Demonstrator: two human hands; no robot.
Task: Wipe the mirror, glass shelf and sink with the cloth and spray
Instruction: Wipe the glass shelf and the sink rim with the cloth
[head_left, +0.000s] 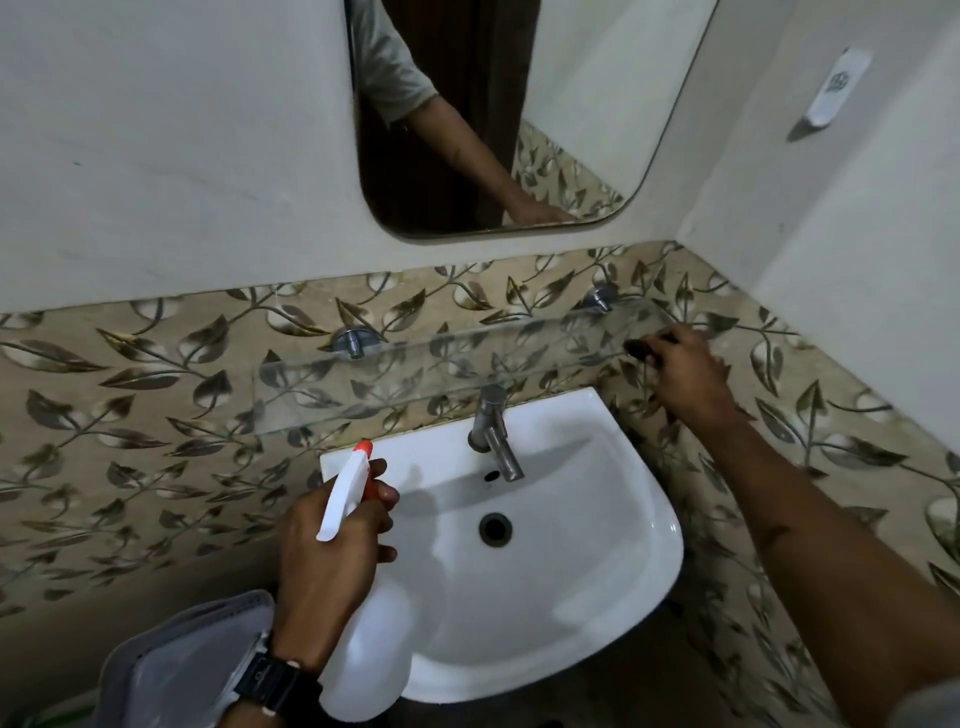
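The white spray bottle (363, 613) stands upright at lower centre of the frame, gripped by the left hand (324, 566); the fingers wrap its neck and one rests on the orange trigger, nozzle tipped with orange pointing up toward the glass shelf (415, 374). A grey cloth (182, 660) lies draped over the left forearm at lower left, beside a dark wristwatch (272, 683). The right hand (680, 376), at right of centre, is closed around something small and dark (too small to identify) at the shelf's right end, its arm stretching in from the lower right corner. There is one white sink (597, 545) below the shelf, one steel tap (493, 431), one drain, two metal shelf brackets, and one mirror (597, 104) at top centre, reflecting an arm.
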